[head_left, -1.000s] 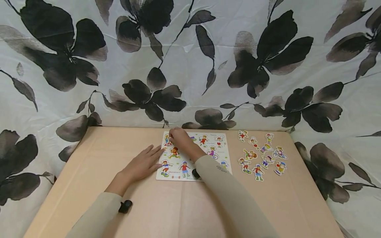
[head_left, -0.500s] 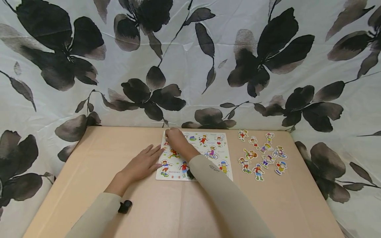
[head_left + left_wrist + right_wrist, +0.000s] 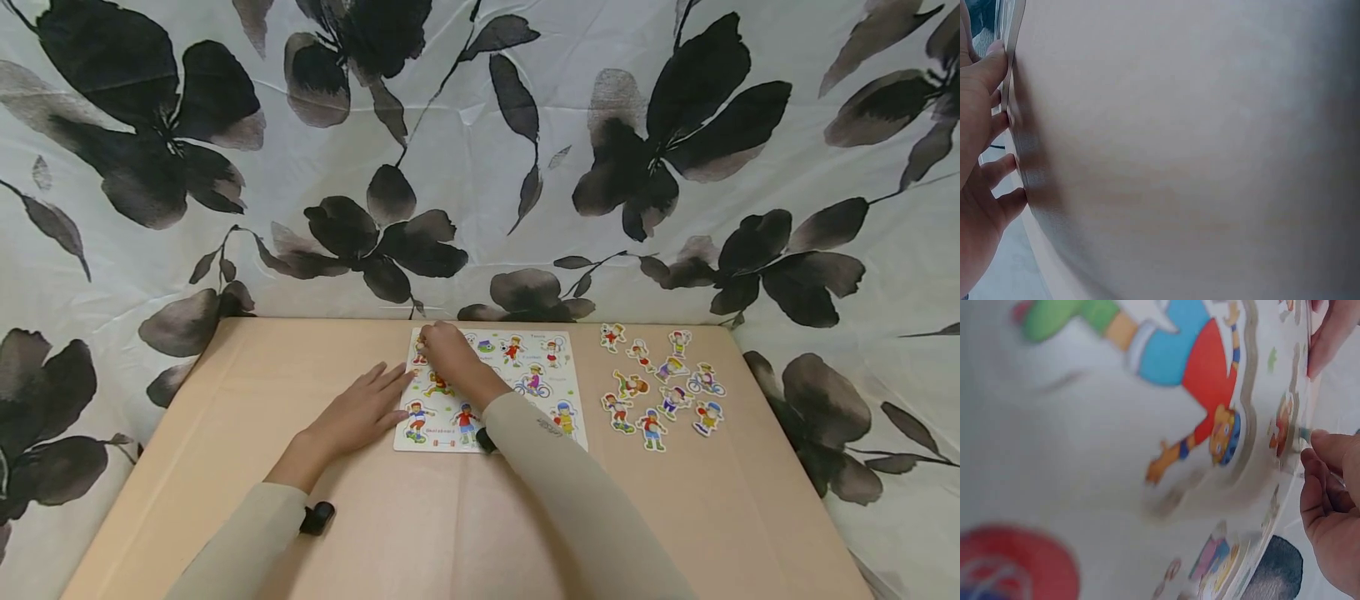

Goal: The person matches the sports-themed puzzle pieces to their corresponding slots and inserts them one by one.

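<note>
A white puzzle board, printed with children at play, lies at the table's far edge in the head view. My left hand rests with outstretched fingers on its left edge; the left wrist view shows thumb and fingertips along an edge. Over the board's upper left corner, my right hand has its fingers bent down. In the right wrist view, the thumb and index finger pinch a small greenish bit of a puzzle piece, mostly hidden, beside a printed figure in red.
Several cut-out figure pieces lie loose on the tan table, right of the board. A white cloth with dark flowers hangs behind and around the table. Small black wrist cameras sit at both cuffs.
My right hand has shifted slightly left over the board's upper left corner, then stayed about there. The left hand and the loose pieces keep their places.
</note>
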`<control>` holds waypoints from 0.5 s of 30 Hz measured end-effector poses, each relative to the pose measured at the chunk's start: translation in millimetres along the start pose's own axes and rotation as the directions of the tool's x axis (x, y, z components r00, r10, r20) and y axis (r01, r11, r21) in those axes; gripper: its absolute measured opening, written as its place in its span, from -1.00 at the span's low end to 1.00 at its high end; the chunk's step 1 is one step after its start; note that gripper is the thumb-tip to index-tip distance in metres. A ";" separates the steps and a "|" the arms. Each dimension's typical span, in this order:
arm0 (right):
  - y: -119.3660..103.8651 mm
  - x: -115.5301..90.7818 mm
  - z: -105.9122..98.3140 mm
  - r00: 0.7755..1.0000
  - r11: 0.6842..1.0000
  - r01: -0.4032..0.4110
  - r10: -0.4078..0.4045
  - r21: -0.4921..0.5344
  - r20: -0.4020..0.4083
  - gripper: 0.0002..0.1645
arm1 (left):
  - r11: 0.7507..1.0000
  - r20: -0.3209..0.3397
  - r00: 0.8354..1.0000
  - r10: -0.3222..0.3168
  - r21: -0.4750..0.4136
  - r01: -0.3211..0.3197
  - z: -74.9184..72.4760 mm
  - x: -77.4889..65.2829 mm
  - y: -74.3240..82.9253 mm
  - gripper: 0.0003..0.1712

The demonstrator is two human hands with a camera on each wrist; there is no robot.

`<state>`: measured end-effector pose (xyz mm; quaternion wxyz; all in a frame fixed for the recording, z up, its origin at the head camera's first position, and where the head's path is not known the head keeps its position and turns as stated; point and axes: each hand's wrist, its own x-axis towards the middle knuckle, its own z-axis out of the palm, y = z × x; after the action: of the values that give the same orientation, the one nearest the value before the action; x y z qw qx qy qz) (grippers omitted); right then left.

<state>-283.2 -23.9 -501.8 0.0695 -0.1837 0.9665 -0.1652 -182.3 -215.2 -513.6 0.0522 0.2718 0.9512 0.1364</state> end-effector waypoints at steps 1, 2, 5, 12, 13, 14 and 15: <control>1.6 -1.5 -1.7 1.000 1.000 0.002 -0.002 0.014 -0.005 -0.70 | 1.000 0.002 1.000 -0.001 0.000 0.001 -0.1 0.2 0.2 -0.21; 3.4 -3.2 -3.5 1.000 0.999 0.006 -0.006 0.035 -0.014 -0.70 | 1.000 0.007 1.000 -0.008 -0.006 0.008 -0.3 0.2 0.3 -0.21; 9.3 -9.7 -9.8 0.999 0.995 0.023 -0.019 0.099 -0.038 -0.71 | 1.000 0.014 1.000 -0.017 -0.001 0.017 -0.4 0.5 0.6 -0.20; 27.7 -30.0 -27.9 0.990 0.986 0.068 -0.049 0.150 -0.131 -0.74 | 1.000 0.018 1.000 -0.025 0.001 0.025 0.3 1.9 0.6 -0.20; 30.9 -33.1 -30.9 0.988 0.986 0.078 -0.056 0.148 -0.145 -0.74 | 1.000 0.021 0.999 -0.026 -0.001 0.027 0.5 1.9 0.6 -0.20; 34.3 -36.3 -34.0 0.986 0.985 0.087 -0.063 0.150 -0.156 -0.74 | 1.000 0.023 0.999 -0.027 0.001 0.027 0.7 1.9 0.5 -0.20; 37.9 -39.5 -36.9 0.984 0.983 0.093 -0.067 0.156 -0.167 -0.74 | 1.000 0.025 0.999 -0.028 0.004 0.028 0.8 1.7 0.4 -0.20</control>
<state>-266.6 35.1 -477.5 -0.0006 -0.2023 0.9440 -0.2606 -183.4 -213.8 -514.2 0.0654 0.2603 0.9544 0.1308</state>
